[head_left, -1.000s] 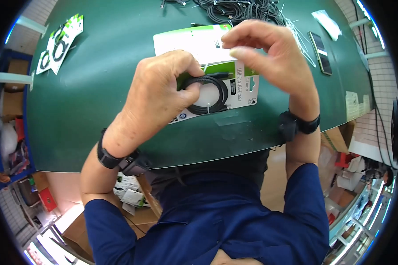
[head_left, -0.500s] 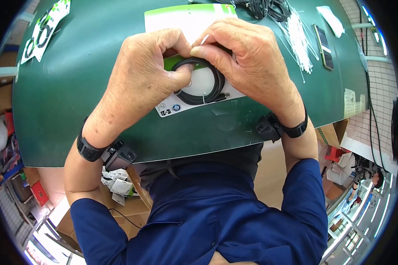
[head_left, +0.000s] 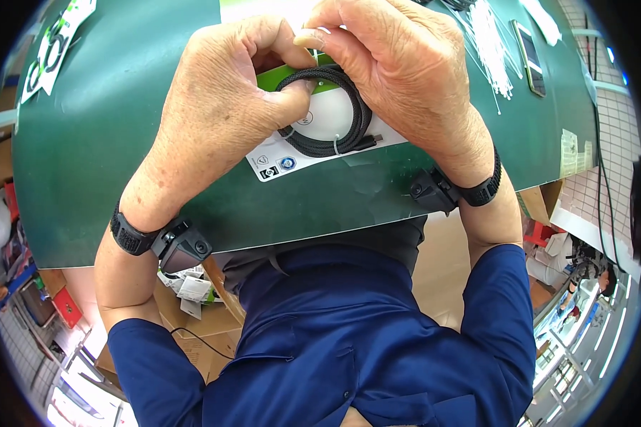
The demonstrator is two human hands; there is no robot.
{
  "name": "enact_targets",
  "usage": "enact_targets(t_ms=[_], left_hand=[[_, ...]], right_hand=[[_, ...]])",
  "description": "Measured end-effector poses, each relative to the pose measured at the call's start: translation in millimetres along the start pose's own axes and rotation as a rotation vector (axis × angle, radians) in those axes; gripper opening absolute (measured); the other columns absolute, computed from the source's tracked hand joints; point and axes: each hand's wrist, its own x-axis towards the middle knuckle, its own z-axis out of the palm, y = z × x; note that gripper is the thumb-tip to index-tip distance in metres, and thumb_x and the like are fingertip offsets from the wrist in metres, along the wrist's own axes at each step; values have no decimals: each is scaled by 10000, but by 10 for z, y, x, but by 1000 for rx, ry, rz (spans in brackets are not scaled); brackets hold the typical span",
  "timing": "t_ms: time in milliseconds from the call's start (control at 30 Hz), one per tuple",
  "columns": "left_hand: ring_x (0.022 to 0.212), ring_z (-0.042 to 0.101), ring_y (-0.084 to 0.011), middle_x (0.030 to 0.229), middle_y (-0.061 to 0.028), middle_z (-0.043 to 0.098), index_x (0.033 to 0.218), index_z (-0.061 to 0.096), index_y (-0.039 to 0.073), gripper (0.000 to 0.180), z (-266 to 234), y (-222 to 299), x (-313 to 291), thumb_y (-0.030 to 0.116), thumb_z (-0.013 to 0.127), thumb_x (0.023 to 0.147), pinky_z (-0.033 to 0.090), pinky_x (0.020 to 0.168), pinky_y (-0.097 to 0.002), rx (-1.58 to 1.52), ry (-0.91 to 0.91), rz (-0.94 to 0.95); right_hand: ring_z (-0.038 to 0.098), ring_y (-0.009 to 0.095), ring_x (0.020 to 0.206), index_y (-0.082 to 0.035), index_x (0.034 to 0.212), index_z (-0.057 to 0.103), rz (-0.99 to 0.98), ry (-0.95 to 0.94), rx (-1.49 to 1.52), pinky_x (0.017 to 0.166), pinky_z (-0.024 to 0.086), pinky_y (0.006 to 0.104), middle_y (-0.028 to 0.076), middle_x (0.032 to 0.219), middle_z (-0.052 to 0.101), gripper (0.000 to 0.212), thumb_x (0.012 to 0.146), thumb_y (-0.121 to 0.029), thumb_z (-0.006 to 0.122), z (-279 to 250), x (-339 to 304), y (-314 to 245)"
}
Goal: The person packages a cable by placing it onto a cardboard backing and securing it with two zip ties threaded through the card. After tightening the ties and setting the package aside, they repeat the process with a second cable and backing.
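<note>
A coil of black braided cable (head_left: 363, 117) lies against a white and green backing card (head_left: 332, 117) above the table's near edge. My left hand (head_left: 221, 99) holds the coil and card at their left side, thumb inside the loop. My right hand (head_left: 413, 78) is closed, thumb and index finger pinching the end of a thin white cable tie (head_left: 315, 53) at the coil's top. A second white tie (head_left: 337, 144) goes round the coil's lower part, near the cable's plug (head_left: 370, 141). Fingers hide part of the card's upper edge.
Loose white cable ties (head_left: 488, 46) lie at the far right, with a phone (head_left: 529, 58) beside them. Carded cables (head_left: 52, 50) rest at the far left. Another card (head_left: 260, 8) is behind my hands on the green table (head_left: 107, 142). Below stands an open carton (head_left: 214, 324).
My right hand has drawn up and away from the left, still pinching the tie end. Hands, coil and card sit slightly higher in the picture, and the whole view has shifted a little.
</note>
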Motion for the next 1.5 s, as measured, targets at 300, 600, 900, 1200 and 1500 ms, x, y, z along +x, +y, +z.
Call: enact_targets(t_ms=[300, 600, 900, 1200, 1500], left_hand=[[959, 696, -77, 986, 2, 731, 1053, 723, -6, 250, 61, 21, 7, -107, 709, 825, 576, 957, -265, -52, -14, -30], [918, 676, -60, 966, 9, 722, 1013, 708, -4, 215, 91, 21, -18, -114, 697, 829, 571, 930, -249, -157, -10, -18], [882, 651, -44, 911, 21, 677, 915, 650, 3, 152, 58, -43, -6, -116, 695, 832, 564, 882, -234, -81, -15, 22], [865, 644, -42, 886, 19, 672, 899, 635, -1, 146, 104, -3, -18, -116, 697, 833, 560, 868, -225, -153, -21, -3], [722, 606, -90, 784, -38, 682, 874, 683, -25, 126, 96, -85, -5, -39, 712, 751, 522, 698, -264, -89, 37, 48]], right_hand=[[602, 294, 585, -59, 816, 545, -62, -69, -126, 522, 466, 386, 102, 708, 546, 234, 875, -76, 771, -94, 74, -77], [612, 303, 590, -52, 828, 555, 289, -196, -7, 527, 485, 389, 115, 706, 561, 210, 893, -64, 754, -153, 215, -232], [654, 365, 641, -32, 877, 592, 234, 5, 33, 560, 518, 420, 171, 744, 623, 162, 929, -63, 743, 17, 13, -156], [665, 376, 654, -29, 940, 598, 275, 11, 21, 576, 531, 427, 181, 752, 631, 138, 930, -50, 734, 26, 49, -187], [684, 361, 703, -15, 967, 650, 254, -11, 72, 624, 545, 405, 181, 769, 645, 110, 919, -41, 745, 14, 16, -128]])
